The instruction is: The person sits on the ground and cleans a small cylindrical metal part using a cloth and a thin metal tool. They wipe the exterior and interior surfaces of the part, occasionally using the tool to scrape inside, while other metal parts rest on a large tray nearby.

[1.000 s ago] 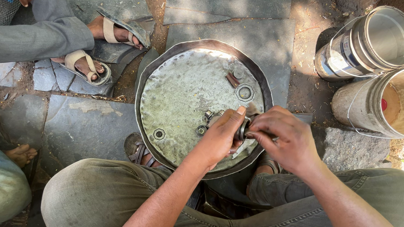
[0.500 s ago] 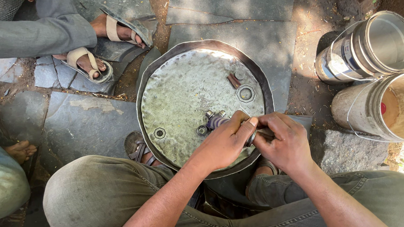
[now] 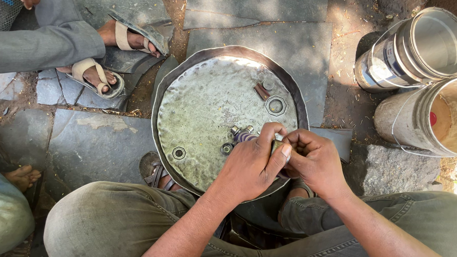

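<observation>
A round dented metal pan (image 3: 200, 77) lies on the stone ground between my knees. My left hand (image 3: 250, 164) and my right hand (image 3: 313, 162) meet over its near right edge, both closed around a small metal fitting (image 3: 242, 135) whose threaded, purple-tinted end sticks out to the left. A hexagonal nut (image 3: 275, 106), a short brown tube (image 3: 261, 91), a small ring (image 3: 227, 148) and another nut (image 3: 178, 153) lie loose in the pan.
Two open metal cans (image 3: 418, 49) (image 3: 431, 120) lie on their sides at the right. Another person's sandalled feet (image 3: 99, 73) and grey trouser leg are at the upper left. A bare foot (image 3: 19, 177) shows at the left edge. Stone slabs (image 3: 86, 144) surround the pan.
Both hands have shifted slightly while working the fitting; its threaded end now shows further out to the left of my left hand. The loose parts in the pan have stayed put.
</observation>
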